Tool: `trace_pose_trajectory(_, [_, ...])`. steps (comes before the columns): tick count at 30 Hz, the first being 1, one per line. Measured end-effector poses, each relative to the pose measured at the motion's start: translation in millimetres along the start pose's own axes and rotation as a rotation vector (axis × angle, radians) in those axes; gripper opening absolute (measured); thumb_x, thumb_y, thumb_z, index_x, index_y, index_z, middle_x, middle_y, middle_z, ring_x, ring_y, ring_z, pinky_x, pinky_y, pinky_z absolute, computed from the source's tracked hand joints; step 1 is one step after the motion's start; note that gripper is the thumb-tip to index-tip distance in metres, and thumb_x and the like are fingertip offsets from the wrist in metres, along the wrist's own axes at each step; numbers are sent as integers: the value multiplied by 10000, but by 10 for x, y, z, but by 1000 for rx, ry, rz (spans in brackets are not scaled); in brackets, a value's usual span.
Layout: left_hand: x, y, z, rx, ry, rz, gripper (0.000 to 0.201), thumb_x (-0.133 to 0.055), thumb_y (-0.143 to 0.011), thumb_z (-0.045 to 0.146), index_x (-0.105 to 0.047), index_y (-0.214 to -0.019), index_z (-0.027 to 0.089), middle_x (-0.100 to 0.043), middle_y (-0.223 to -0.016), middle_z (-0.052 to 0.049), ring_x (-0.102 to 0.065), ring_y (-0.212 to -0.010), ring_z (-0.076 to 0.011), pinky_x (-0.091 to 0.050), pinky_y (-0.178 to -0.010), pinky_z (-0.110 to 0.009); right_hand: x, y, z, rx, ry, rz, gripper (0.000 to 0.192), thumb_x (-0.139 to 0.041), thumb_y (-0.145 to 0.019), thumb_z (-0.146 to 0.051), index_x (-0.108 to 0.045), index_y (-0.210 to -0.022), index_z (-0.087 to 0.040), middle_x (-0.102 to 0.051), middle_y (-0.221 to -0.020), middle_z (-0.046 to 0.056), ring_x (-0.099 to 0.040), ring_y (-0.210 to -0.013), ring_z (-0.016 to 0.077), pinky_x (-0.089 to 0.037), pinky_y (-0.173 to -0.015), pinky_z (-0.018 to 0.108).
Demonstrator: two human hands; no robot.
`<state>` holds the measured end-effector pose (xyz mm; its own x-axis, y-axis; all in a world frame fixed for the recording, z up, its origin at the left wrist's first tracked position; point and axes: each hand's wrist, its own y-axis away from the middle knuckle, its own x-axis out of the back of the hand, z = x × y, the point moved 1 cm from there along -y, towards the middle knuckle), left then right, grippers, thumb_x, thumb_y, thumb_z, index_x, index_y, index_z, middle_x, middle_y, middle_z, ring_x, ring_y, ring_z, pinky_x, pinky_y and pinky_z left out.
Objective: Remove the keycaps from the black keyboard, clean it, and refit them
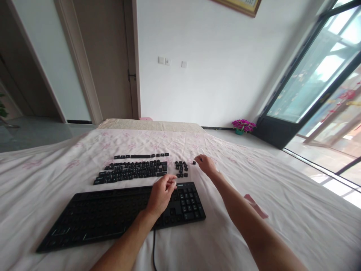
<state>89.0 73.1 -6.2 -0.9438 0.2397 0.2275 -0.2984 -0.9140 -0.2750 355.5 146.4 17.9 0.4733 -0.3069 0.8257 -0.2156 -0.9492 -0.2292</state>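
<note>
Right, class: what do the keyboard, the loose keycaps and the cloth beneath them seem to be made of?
Keyboard: likely matte black plastic, moulded body with dull sheen. Loose keycaps: probably the same hard plastic, small black caps with pale legends. Cloth: looks like soft woven fabric, creased, with a faint pink floral print.
</note>
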Motion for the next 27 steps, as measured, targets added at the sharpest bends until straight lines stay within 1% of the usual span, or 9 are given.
trace_pose_trajectory(2, [-5, -7, -2, -19, -23, -5, 190, -529, -867, 253, -633, -1010, 182, -677, -918, -42, -676, -795, -148, -543, -772, -279, 84, 104, -106, 33, -71, 1, 405, -368, -929, -385, -704, -879, -165, -700, -897, 66, -616, -818, 184, -430, -708, 265])
trace_pose_trajectory(4, [-7, -9, 1, -45, -66, -3, 169, -542, -856, 227, -648, -983, 190, -683, -933, -38, -667, -825, -151, -531, -791, -277, 179, 264, -261, 107, -178, -18, 496, -267, -969, -426, -689, -911, -173, -694, -909, 51, -618, -831, 169, -448, -741, 265])
trace_pose_trajectory(6, [-6, -3, 11, -76, -122, -4, 153, -552, -847, 202, -662, -953, 201, -685, -930, -29, -654, -849, -154, -515, -808, -278, 266, 468, -442, 256, -368, -65, 470, -324, -963, -470, -692, -889, -187, -685, -902, 44, -607, -863, 172, -446, -793, 282])
trace_pose_trajectory(8, [-4, 10, 32, -105, -171, -12, 149, -555, -843, 182, -670, -932, 210, -680, -921, -21, -642, -857, -154, -502, -811, -277, 319, 678, -591, 306, -454, -104, 444, -375, -954, -480, -704, -868, -195, -672, -862, 35, -592, -826, 164, -442, -778, 283])
trace_pose_trajectory(11, [-1, 31, 76, -135, -223, -40, 155, -564, -832, 158, -676, -922, 217, -664, -908, -11, -627, -848, -149, -488, -807, -273, 291, 920, -701, 253, -592, -168, 383, -462, -924, -483, -706, -923, -186, -644, -820, 28, -567, -708, 137, -448, -670, 265])
trace_pose_trajectory(14, [-1, 40, 111, -143, -275, -74, 162, -587, -816, 147, -681, -922, 227, -649, -904, -4, -618, -832, -146, -482, -788, -266, 180, 1034, -704, 185, -729, -257, 365, -532, -884, -493, -689, -957, -173, -618, -802, 18, -535, -602, 108, -440, -575, 248])
trace_pose_trajectory(18, [-16, 48, 111, -156, -337, -124, 186, -606, -810, 143, -683, -945, 246, -639, -924, 2, -615, -820, -140, -475, -780, -262, 77, 1070, -692, 157, -764, -272, 385, -536, -876, -515, -680, -915, -161, -602, -780, 17, -540, -590, 104, -444, -563, 243])
trace_pose_trajectory(22, [-44, 59, 94, -159, -393, -159, 204, -632, -802, 153, -688, -969, 257, -645, -948, 3, -619, -841, -144, -470, -774, -258, 30, 1098, -714, 177, -761, -275, 377, -506, -897, -510, -659, -895, -166, -608, -794, 19, -543, -602, 106, -455, -567, 242])
trace_pose_trajectory(27, [-70, 29, 100, -137, -468, -182, 192, -636, -808, 169, -711, -959, 260, -664, -927, -2, -620, -869, -159, -460, -769, -260, -66, 1139, -691, 291, -658, -247, 327, -471, -928, -459, -622, -844, -181, -609, -781, 14, -535, -626, 112, -466, -583, 237])
